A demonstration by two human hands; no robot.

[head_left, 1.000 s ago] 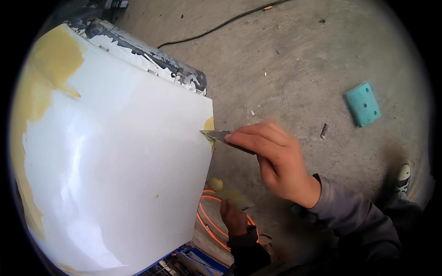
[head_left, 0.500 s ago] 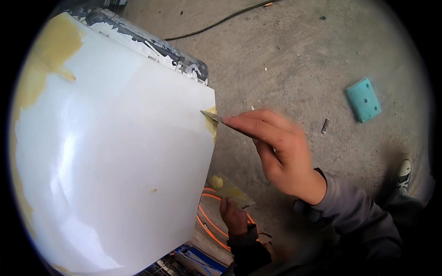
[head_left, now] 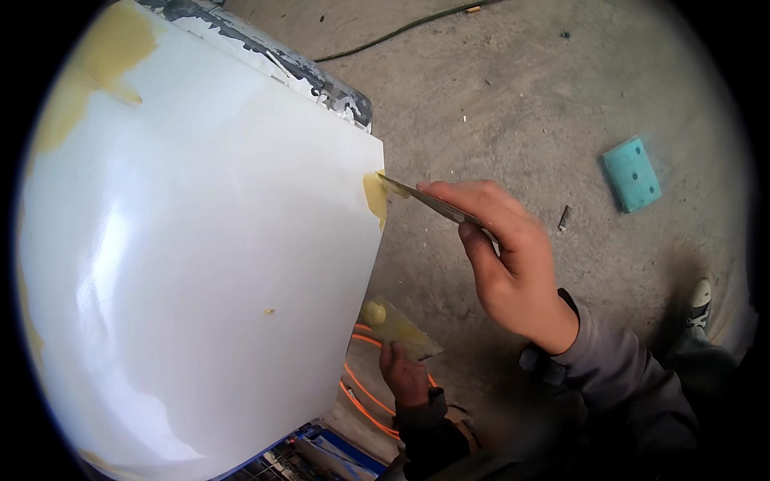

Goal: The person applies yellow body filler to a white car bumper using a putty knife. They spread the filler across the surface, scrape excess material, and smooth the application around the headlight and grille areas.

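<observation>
A large white body panel [head_left: 200, 232] fills the left side of the head view, with yellow filler on its far left and a small yellow patch [head_left: 373, 198] on its right edge. My right hand [head_left: 513, 268] grips a thin metal spreader [head_left: 437, 203], whose tip is at the top of that small patch. Lower down, beside the panel, my left hand [head_left: 405, 377] holds a flat plate [head_left: 409, 331] bearing a lump of pale yellow filler [head_left: 374, 313].
Concrete floor lies right of the panel, with a turquoise pad [head_left: 631, 175], a small dark bar [head_left: 565, 218] and a dark cable [head_left: 385, 38]. An orange hose [head_left: 361, 394] is coiled beneath my left hand. A dark, flaking part [head_left: 329, 84] borders the panel's top. My foot [head_left: 699, 305] is at right.
My right hand and spreader have moved up and rightward, and more of the yellow patch on the panel's edge shows. The panel sits higher in view. My left hand still holds the plate.
</observation>
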